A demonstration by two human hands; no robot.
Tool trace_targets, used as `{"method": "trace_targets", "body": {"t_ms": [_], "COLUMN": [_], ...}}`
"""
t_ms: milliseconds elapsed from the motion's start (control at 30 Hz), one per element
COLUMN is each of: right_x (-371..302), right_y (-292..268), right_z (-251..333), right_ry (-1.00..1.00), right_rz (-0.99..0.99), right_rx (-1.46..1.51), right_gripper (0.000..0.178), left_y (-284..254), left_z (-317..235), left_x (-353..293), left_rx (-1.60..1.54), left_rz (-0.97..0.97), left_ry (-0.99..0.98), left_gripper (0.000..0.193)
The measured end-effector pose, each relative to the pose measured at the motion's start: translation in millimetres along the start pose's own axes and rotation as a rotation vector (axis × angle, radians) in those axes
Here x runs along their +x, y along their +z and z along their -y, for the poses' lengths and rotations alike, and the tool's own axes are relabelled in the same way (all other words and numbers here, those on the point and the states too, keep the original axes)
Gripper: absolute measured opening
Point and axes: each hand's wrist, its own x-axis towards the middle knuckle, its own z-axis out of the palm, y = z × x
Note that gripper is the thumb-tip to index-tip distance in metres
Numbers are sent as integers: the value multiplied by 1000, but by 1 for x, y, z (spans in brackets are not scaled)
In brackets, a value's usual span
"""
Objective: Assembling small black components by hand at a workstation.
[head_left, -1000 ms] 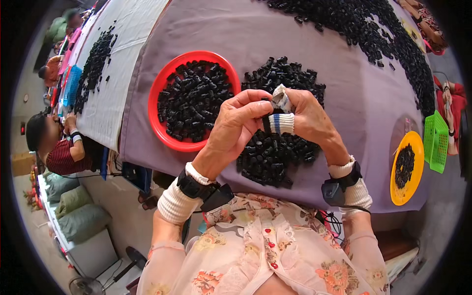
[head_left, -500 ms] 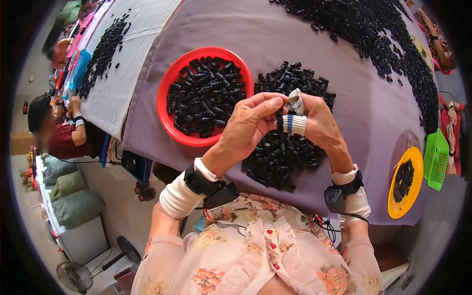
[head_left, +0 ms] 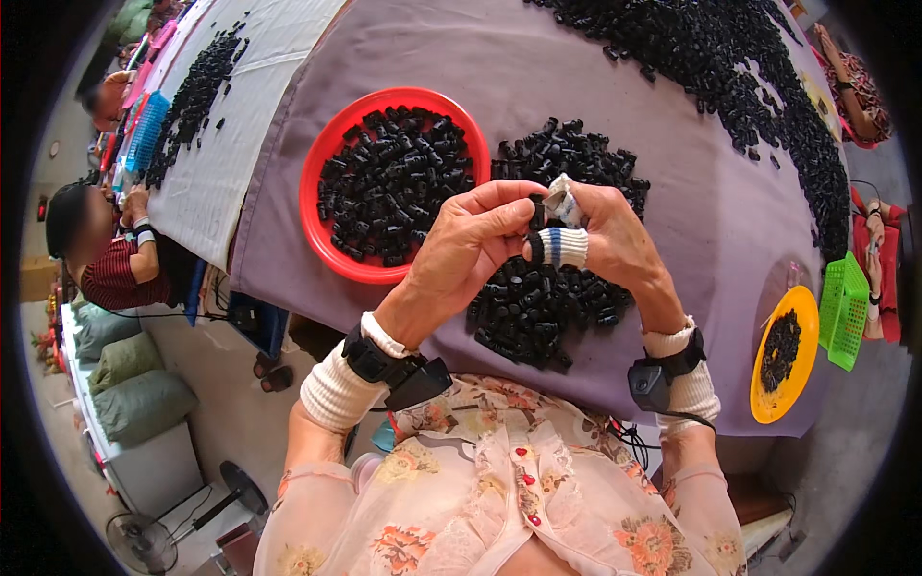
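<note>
My left hand (head_left: 459,240) pinches a small black cylindrical part (head_left: 537,213) between thumb and fingertips. Facing it, my right hand (head_left: 615,235) is closed, its fingers curled in against the left fingertips. White knit covers (head_left: 562,247), one with dark blue stripes, wrap its thumb and a finger; what lies within its grip is hidden. Under both hands a heap of like black parts (head_left: 547,312) spreads over the mauve tablecloth (head_left: 403,58). Left of the heap, a round red tray (head_left: 317,226) holds many more of them.
A larger pile of black pieces (head_left: 691,67) covers the far right. At the right edge are a yellow plate (head_left: 805,336) with small black bits and a green basket (head_left: 845,307). Co-workers sit left (head_left: 120,269) and right. A fan (head_left: 144,538) stands lower left.
The black part now shows more plainly between my fingertips, and my hands have shifted slightly left. The whole view has moved a little too.
</note>
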Motion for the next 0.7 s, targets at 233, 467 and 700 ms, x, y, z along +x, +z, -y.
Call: {"method": "trace_targets", "body": {"t_ms": [233, 467, 700], "right_x": [3, 1, -1], "right_y": [-1, -3, 0], "right_z": [2, 7, 3], "right_ry": [-23, 1, 2], "right_rz": [42, 87, 111], "right_rx": [-28, -88, -51], "right_gripper": [35, 30, 29], "left_y": [-2, -3, -1], "left_z": [-3, -4, -2], "left_x": [-1, -1, 2], "left_rx": [80, 135, 112], "left_rz": [15, -17, -18], "left_ry": [14, 40, 30], "left_gripper": [21, 20, 20]}}
